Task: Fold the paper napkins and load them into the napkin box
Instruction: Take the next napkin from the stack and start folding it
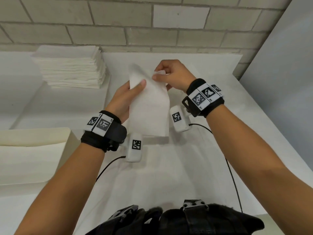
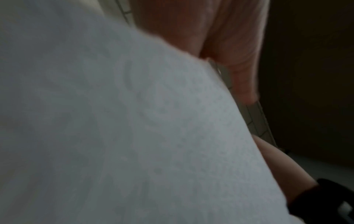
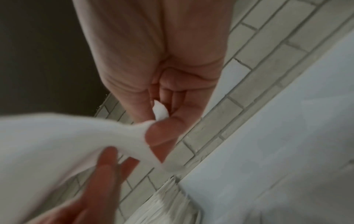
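Box (image 1: 33,150): a pale container with an open top was seen at the left edge of the bench (image 1: 203,167), near its front; only part of it was in view, and its contents could not be told.

Stack of napkins (image 1: 71,68): a tall pile of flat white sheets was set at the back left of the bench, touching or just beside the brick wall (image 1: 152,22). In the right wrist view its layered edge (image 3: 168,201) was seen near the foot of the wall.

Left hand (image 1: 125,99): it was clamped on the left edge of one napkin (image 1: 149,106), the thumb laid across the front face and the fingers behind the sheet. In the left wrist view the napkin (image 2: 134,121) filled most of the picture, blurred, with the hand (image 2: 229,45) beyond it.

Napkin: it was held up in the air above the middle of the bench, hanging down lengthwise, its lower edge clear of or just over the surface; which could not be told.

Right hand (image 1: 172,73): the napkin's upper right corner was pinched between thumb and forefinger, the other fingers curled. In the right wrist view the pinch (image 3: 162,121) was plainly shown, a small tip of paper (image 3: 160,112) standing out past the thumb.

Wristbands (image 1: 203,97): black straps with printed markers were worn on both wrists.
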### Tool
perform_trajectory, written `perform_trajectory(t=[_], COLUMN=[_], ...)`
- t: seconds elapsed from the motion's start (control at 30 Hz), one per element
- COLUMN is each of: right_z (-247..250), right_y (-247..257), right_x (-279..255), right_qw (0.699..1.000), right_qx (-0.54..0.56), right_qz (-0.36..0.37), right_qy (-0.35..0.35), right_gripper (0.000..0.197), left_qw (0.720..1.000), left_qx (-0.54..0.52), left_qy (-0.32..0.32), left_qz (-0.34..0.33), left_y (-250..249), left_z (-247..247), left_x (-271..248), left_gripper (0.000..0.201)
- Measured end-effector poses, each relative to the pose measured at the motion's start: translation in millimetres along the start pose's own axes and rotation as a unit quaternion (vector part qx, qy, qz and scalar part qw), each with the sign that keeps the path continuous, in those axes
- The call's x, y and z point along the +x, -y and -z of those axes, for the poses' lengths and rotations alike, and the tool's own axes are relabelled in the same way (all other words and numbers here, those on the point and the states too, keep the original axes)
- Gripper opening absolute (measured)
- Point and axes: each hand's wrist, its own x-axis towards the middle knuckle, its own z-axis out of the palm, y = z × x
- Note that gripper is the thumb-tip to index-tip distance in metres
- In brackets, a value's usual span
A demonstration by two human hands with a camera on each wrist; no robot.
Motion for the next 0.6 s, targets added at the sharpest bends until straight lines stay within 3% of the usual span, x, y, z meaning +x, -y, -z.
perform_trajectory(t=[0.13,0.2,0.27,0.33,0.37,0.43,0.53,0.6], right_z=[-10.4,-12.4,-23.4,-46.0,-58.4,-79.5,-96.9,-99.0], right_y=[-7.8,-21.7,-41.3,-55.7,-57.6,-53.2,-44.8,-42.8], right_x=[-3.7,-11.1,-24.5,-42.6,-51.6,-64.0,-67.2,-63.5], right_qw=[0.998,0.995,0.987,0.956,0.942,0.929,0.909,0.906], right_qx=[0.057,0.045,-0.035,-0.131,-0.171,-0.243,-0.32,-0.306], right_qz=[-0.031,-0.084,-0.148,-0.193,-0.2,-0.185,-0.162,-0.179], right_qy=[-0.023,-0.041,0.042,0.174,0.21,0.209,0.213,0.233], right_gripper=[0.012,0.014,0.014,0.032,0.046,0.065,0.072,0.072], left_qw=[0.996,0.986,0.97,0.956,0.954,0.953,0.955,0.956], left_qx=[0.04,0.046,0.046,0.051,0.051,0.055,0.059,0.05], left_qy=[-0.077,-0.158,-0.239,-0.286,-0.293,-0.294,-0.287,-0.285], left_qz=[0.009,-0.014,-0.031,-0.038,-0.043,-0.045,-0.044,-0.041], left_y=[0.1,-9.2,-17.8,-23.3,-24.9,-25.6,-22.8,-19.9], left_z=[19.1,42.7,70.4,89.0,93.0,94.4,86.9,81.2], left_x=[8.0,11.1,13.0,10.9,9.5,8.4,8.0,8.2], left_gripper=[0.029,0.022,0.024,0.035,0.036,0.036,0.021,0.013])
